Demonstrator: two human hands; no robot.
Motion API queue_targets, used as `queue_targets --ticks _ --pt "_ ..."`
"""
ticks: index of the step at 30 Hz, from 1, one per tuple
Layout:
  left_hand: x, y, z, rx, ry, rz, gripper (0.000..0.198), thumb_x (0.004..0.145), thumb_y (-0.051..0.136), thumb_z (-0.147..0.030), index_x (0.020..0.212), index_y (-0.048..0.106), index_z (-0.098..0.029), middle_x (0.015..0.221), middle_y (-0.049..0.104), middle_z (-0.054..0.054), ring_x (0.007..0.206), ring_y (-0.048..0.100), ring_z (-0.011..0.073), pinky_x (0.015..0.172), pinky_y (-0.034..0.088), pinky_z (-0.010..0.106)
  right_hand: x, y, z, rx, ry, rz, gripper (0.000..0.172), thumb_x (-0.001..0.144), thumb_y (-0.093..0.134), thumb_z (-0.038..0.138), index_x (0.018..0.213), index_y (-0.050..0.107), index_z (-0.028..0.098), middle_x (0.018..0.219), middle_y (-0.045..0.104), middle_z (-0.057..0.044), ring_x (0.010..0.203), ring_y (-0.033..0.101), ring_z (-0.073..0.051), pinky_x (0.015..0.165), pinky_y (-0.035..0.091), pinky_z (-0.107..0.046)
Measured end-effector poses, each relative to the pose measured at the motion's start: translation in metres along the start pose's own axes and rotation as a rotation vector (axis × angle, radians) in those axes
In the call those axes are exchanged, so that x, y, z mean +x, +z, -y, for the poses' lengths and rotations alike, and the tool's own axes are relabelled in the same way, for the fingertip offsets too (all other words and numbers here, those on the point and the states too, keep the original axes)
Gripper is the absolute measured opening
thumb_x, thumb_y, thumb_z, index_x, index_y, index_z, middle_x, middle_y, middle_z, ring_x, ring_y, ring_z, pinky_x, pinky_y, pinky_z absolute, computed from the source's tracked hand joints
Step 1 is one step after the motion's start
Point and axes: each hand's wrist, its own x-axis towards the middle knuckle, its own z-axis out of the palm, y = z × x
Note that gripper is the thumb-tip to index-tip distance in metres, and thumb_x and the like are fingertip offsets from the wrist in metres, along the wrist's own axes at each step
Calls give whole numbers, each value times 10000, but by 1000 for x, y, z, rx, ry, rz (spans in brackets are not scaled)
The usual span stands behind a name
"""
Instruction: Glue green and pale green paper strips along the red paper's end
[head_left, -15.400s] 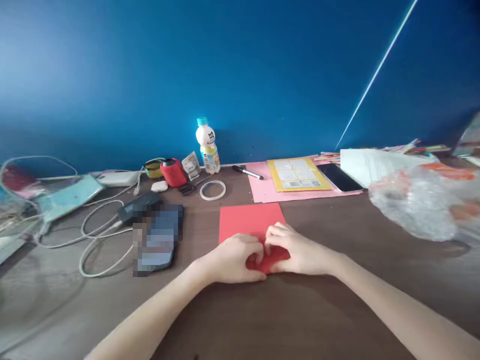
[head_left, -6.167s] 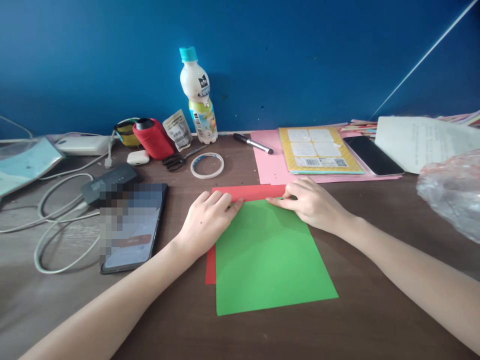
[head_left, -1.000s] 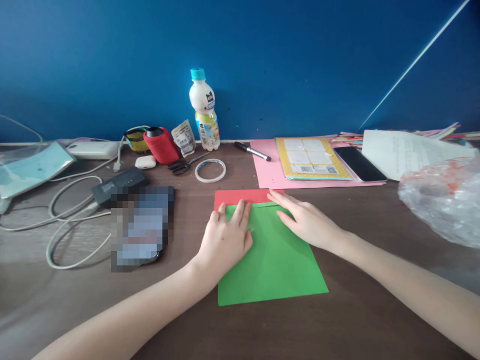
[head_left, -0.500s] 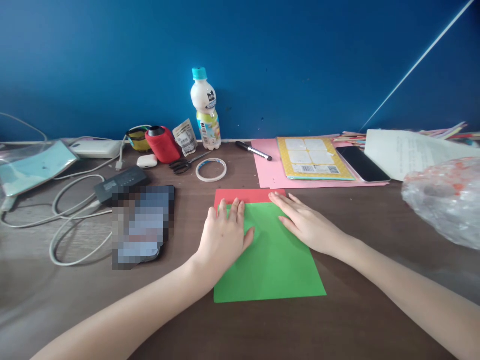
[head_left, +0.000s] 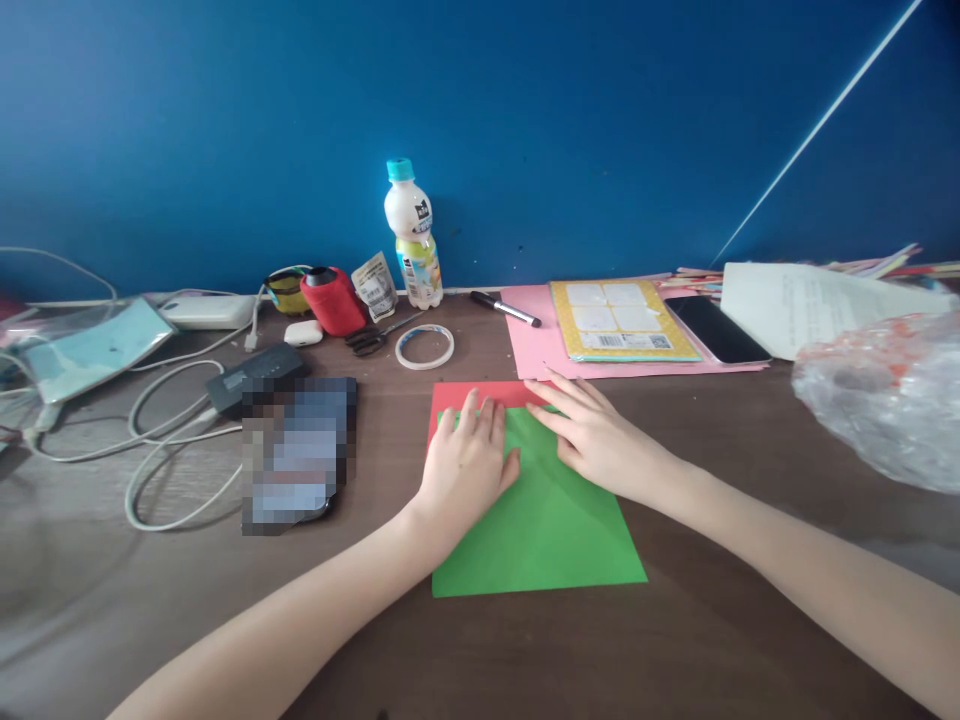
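A green sheet of paper (head_left: 547, 530) lies on the brown desk over a red sheet (head_left: 480, 393), of which only a strip shows at the far edge. My left hand (head_left: 469, 465) rests flat on the green sheet's far left part, fingers stretched out. My right hand (head_left: 596, 440) lies flat on the far right part, fingers apart and pointing left toward the red strip. Neither hand holds anything.
A phone (head_left: 300, 455) lies left of the paper beside white cables (head_left: 172, 450). Behind stand a bottle (head_left: 412, 240), a red cup (head_left: 331, 300), scissors (head_left: 371, 338), a tape ring (head_left: 424, 347), a marker (head_left: 504, 309) and pink paper (head_left: 540, 350). A plastic bag (head_left: 885, 400) sits right.
Both hands have stayed flat on the green sheet. The left hand slid slightly right and toward me, and the right hand drew a little closer to it.
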Motion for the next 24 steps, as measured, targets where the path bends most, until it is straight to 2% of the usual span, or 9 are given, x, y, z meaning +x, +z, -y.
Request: queue_targets --ticks 3,5,8,14,24 --pt "1 7 3 -108 52 0 453 865 319 -227 1213 477 15 1292 467 184 1237 386 255 989 368 361 10 -1 9 40 61 21 418 673 382 -31 1019 596 64 1141 522 -181 1111 466 -274 921 426 -439" --pt "1 9 2 -163 25 19 474 861 323 -231 1238 440 31 1325 422 195 1267 335 259 1023 331 360 14 2 17 52 131 14 359 713 367 -16 978 597 58 958 558 -165 940 536 -253 830 478 -416" --pt "-1 9 -2 -217 -14 54 539 845 363 -272 1289 366 34 1365 346 221 1298 251 293 1042 293 405 12 10 28 10 171 -57 306 793 392 97 1035 569 41 923 551 -169 896 529 -276 803 482 -445" --pt "-2 8 -5 -232 -4 72 542 832 384 -282 1307 359 -24 1378 305 248 1305 197 336 1028 280 467 4 16 34 -8 162 -83 436 830 376 146 1243 446 22 1047 519 -211 1037 495 -303 853 471 -445" --pt "-6 6 -2 -181 -112 127 585 808 439 -322 1318 347 -49 1388 281 255 1297 175 382 1003 286 517 2 17 34 -21 215 -57 427 841 361 176 1237 479 69 1115 518 -176 1103 476 -275 869 483 -398"
